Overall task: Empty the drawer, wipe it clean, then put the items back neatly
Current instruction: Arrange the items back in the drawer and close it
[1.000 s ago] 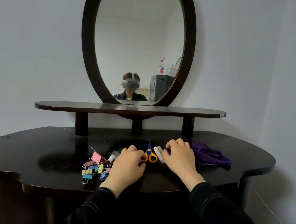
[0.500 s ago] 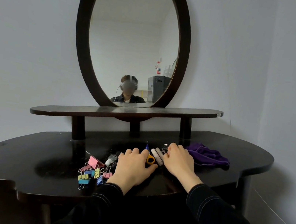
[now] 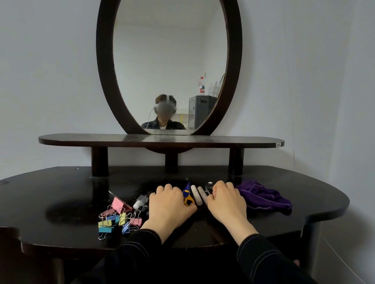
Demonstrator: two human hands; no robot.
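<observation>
Left hand [image 3: 169, 208]: centre frame, palm down on the table [image 3: 24, 214], fingers curled, thumb against the scissors [image 3: 188, 195] — whether it grips them cannot be told.
Right hand [image 3: 228, 204]: just right of it, fingers curled over white sticks [image 3: 194, 192]; hold unclear.
Clips [image 3: 119, 219]: coloured heap, left of the left hand.
Cloth [image 3: 263, 197]: purple, bunched, right of centre — just beside the right hand.
Mirror [image 3: 168, 53]: oval, upper centre.

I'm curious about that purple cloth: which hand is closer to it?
Right. The right hand lies just left of the purple cloth; the left hand sits farther left, beyond the scissors.
</observation>
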